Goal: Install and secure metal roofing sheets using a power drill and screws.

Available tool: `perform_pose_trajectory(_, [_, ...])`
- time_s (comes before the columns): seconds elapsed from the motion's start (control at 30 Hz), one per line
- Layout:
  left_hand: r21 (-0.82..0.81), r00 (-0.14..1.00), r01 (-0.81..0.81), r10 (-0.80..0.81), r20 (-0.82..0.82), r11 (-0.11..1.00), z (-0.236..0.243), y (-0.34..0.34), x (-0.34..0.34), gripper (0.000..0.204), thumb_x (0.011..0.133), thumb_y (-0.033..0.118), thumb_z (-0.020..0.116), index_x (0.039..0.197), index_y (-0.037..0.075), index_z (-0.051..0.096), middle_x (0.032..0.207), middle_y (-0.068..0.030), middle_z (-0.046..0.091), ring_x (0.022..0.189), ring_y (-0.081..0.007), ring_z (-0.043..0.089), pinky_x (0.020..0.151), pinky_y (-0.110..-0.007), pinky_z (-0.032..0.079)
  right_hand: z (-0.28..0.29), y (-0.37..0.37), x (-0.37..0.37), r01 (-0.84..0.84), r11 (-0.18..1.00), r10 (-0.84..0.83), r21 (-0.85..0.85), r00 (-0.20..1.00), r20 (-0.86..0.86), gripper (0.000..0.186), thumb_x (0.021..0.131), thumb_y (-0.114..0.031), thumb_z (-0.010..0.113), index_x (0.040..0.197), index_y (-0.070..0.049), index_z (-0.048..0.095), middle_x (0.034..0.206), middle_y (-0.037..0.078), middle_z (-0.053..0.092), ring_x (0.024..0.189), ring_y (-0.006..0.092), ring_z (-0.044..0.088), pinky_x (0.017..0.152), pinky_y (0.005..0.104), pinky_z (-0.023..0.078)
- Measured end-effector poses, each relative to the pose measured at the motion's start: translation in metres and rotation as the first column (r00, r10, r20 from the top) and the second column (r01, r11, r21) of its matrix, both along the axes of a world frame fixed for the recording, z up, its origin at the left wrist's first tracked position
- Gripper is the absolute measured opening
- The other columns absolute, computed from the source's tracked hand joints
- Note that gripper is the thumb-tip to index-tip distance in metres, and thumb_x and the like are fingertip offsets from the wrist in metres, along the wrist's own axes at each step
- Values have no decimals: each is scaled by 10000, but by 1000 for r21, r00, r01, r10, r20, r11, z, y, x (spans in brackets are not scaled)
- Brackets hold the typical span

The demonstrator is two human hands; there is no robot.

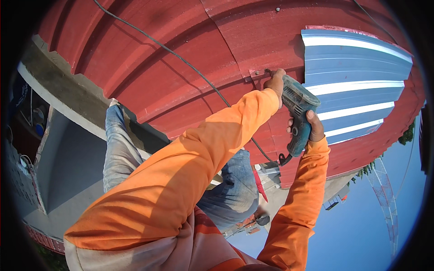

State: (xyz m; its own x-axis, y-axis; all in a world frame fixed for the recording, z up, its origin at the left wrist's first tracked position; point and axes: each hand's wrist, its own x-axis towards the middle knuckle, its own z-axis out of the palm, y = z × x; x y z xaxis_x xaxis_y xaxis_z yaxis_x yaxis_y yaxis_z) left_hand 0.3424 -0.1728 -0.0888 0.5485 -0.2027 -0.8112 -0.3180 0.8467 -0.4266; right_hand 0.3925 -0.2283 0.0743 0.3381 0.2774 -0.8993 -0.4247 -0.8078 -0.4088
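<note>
A teal corded power drill (299, 97), scuffed and dusty, is held in front of me over the red roof sheet. Its handle is wrapped by my right hand (316, 126), closed on the grip. My left hand (274, 83) is closed around the drill's front end, with its fingertips close to the red metal; the tip of the tool is mostly hidden by them. Just left of those fingers, a small fastener (257, 72) shows on the sheet. A dark power cord (199, 74) crosses the roof and runs toward the handle's base.
Blue-silver corrugated sheets (348, 67) lie over the red roofing (181, 40) at the right. A concrete gutter ledge (63, 86) curves along the left edge, beside my jeans. Beyond the roof edge, another person (261, 219) and a lattice tower (383, 189) appear.
</note>
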Motion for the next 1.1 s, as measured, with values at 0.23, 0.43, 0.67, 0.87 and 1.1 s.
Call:
perform_pose_trajectory(0.23, [60, 998, 57, -56, -18, 997, 3, -9, 0, 369, 775, 372, 636, 969, 67, 564, 870, -91, 603, 780, -240, 613, 733, -397, 495, 6, 13, -29, -177, 961, 240, -211, 912, 331, 459, 771, -193, 751, 1121, -22, 507, 866, 75, 624, 602, 153, 609, 525, 273, 509])
perform_pose_trajectory(0.43, [71, 999, 31, -28, -44, 997, 11, -2, 2, 398, 781, 383, 628, 998, 55, 564, 913, -92, 598, 799, -231, 599, 744, -392, 479, 10, 23, -30, -180, 949, 273, -260, 881, 386, 393, 784, -286, 721, 996, -3, 551, 777, 77, 591, 540, 170, 592, 464, 283, 501])
perform_pose_trajectory(0.67, [78, 998, 59, -56, -31, 995, 22, 4, -5, 441, 789, 386, 616, 1051, 36, 557, 962, -105, 603, 868, -231, 606, 794, -378, 481, 15, 23, -30, -209, 949, 290, -236, 873, 393, 388, 796, -308, 700, 983, -1, 554, 734, 90, 587, 518, 173, 588, 447, 282, 495])
perform_pose_trajectory(0.87, [63, 997, 65, -63, -41, 996, 35, 8, -5, 451, 794, 382, 613, 1064, 27, 548, 976, -118, 606, 871, -237, 615, 784, -379, 494, 23, 19, -24, -214, 943, 298, -255, 884, 360, 381, 806, -315, 672, 992, -2, 560, 717, 102, 597, 510, 177, 595, 430, 286, 499])
perform_pose_trajectory(1.1, [77, 999, 41, -40, -24, 996, 39, 3, -3, 407, 800, 366, 612, 1053, 53, 545, 957, -115, 598, 833, -247, 628, 755, -409, 512, 36, 23, -25, -144, 959, 219, -246, 926, 309, 429, 781, -220, 721, 1090, -1, 519, 880, 89, 620, 594, 168, 616, 499, 276, 508])
